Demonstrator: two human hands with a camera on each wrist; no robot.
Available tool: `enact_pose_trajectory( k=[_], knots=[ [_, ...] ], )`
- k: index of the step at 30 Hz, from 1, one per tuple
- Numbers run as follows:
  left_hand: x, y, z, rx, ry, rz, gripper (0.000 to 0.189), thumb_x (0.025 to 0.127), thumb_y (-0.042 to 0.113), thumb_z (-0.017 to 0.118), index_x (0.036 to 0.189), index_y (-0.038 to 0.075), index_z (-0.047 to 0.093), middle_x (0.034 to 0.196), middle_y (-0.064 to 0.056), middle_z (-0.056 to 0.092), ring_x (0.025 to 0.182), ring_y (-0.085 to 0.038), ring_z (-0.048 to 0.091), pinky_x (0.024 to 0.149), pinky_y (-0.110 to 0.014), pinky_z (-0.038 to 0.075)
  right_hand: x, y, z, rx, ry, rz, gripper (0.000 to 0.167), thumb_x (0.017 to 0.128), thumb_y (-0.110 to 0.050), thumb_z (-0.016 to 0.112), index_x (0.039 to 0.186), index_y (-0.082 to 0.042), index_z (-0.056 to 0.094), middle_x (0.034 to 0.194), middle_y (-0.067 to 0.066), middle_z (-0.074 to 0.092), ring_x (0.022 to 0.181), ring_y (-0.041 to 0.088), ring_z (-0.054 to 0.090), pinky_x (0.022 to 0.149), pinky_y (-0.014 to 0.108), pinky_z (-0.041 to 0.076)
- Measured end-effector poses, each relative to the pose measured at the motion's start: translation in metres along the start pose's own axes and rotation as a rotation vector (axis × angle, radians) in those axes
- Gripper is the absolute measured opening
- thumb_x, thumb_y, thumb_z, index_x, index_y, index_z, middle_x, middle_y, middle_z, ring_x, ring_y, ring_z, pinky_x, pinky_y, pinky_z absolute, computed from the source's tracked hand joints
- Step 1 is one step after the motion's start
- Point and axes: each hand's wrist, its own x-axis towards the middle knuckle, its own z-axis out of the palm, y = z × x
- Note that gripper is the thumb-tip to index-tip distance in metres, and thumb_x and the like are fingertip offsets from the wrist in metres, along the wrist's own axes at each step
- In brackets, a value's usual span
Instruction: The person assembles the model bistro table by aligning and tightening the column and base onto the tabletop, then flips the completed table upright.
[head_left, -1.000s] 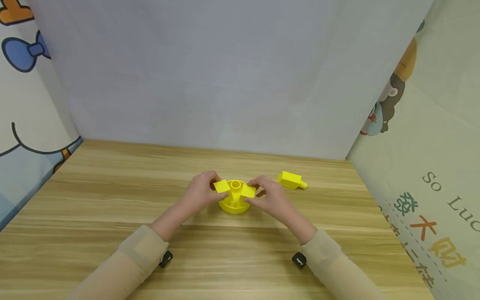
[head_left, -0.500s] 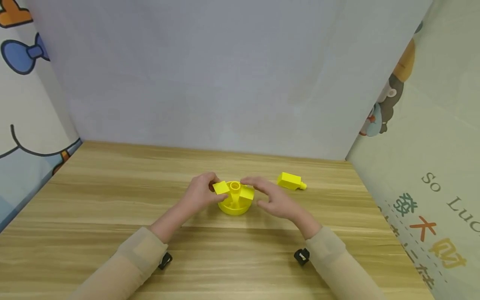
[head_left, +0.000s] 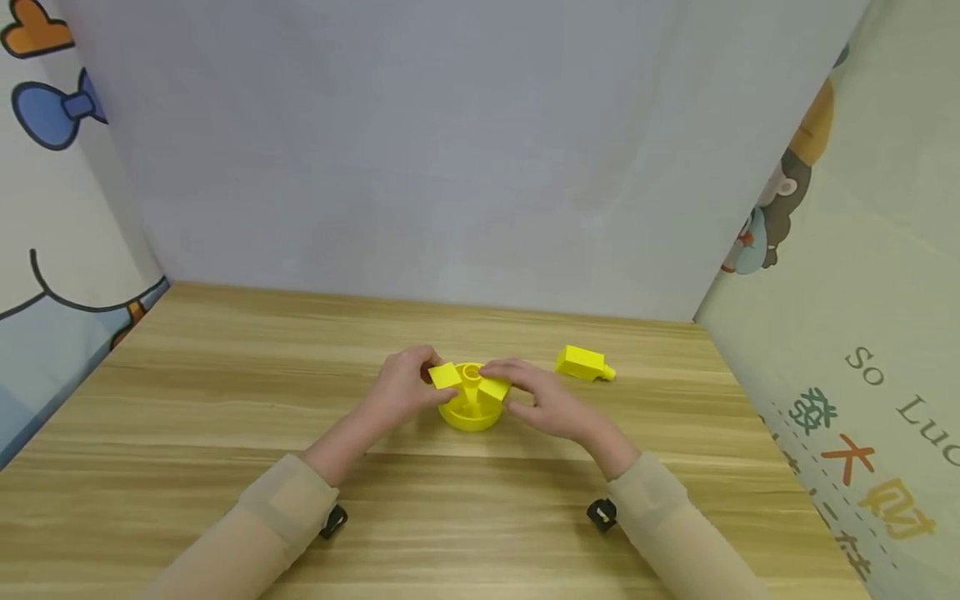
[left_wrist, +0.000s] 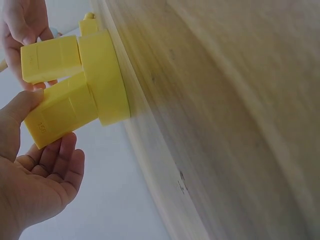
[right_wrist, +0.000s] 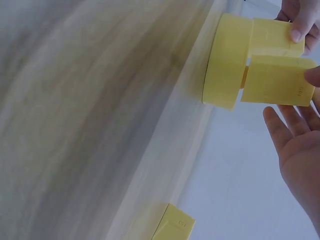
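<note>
Centre: left hand [head_left: 397, 385] and right hand [head_left: 553, 402] each pinch a block [head_left: 445, 375]. Apparent step: seating in base [head_left: 470, 423]; next, likely, even pressure.

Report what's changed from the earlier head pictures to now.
The right hand gripped the right block at first, opened off it half a second ago, and has now moved in leftward and taken hold again; the block looks slightly turned. The left hand still pinches the left block; the base and loose block stayed put.
</note>
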Motion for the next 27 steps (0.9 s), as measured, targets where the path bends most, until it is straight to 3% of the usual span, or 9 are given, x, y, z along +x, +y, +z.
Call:
enact_pose_trajectory(
  k=[7,12,19,27],
  knots=[
    [0.0,-0.001,0.001,-0.005,-0.004,-0.008,0.036,0.072,0.022,0.082,0.094,0.002,0.063,0.086,-0.006,0.062,0.075,-0.018,0.055,0.067,-0.027,0.051,0.005,-0.003,0.009,0.055,0.104,0.051,0.04,0.09,-0.01,0.062,0.129,-0.005,0.055,0.129,0.01,0.053,0.12,0.024,0.052,0.099,0.041,0.045],
    [-0.001,0.001,0.001,0.006,-0.01,-0.028,0.037,0.073,0.024,0.081,0.096,0.002,0.062,0.088,-0.006,0.062,0.076,-0.018,0.055,0.068,-0.027,0.051,0.011,-0.008,0.015,0.045,0.203,0.103,0.037,0.089,-0.015,0.066,0.123,-0.003,0.058,0.12,0.012,0.057,0.115,0.026,0.055,0.097,0.042,0.046],
    [-0.002,0.004,-0.001,0.016,-0.014,-0.046,0.036,0.074,0.024,0.081,0.097,0.003,0.062,0.089,-0.006,0.062,0.077,-0.018,0.054,0.07,-0.028,0.051,0.018,-0.016,0.021,-0.001,0.296,0.253,0.037,0.085,-0.018,0.071,0.117,-0.004,0.06,0.111,0.009,0.059,0.102,0.022,0.058,0.092,0.036,0.05],
    [-0.002,0.003,-0.001,-0.009,-0.017,-0.047,0.036,0.074,0.022,0.081,0.097,0.002,0.062,0.089,-0.007,0.062,0.076,-0.018,0.056,0.068,-0.027,0.051,0.026,-0.024,0.022,0.038,0.345,0.409,0.04,0.079,-0.019,0.077,0.111,-0.003,0.059,0.103,0.008,0.061,0.092,0.021,0.06,0.078,0.031,0.055]
  ],
)
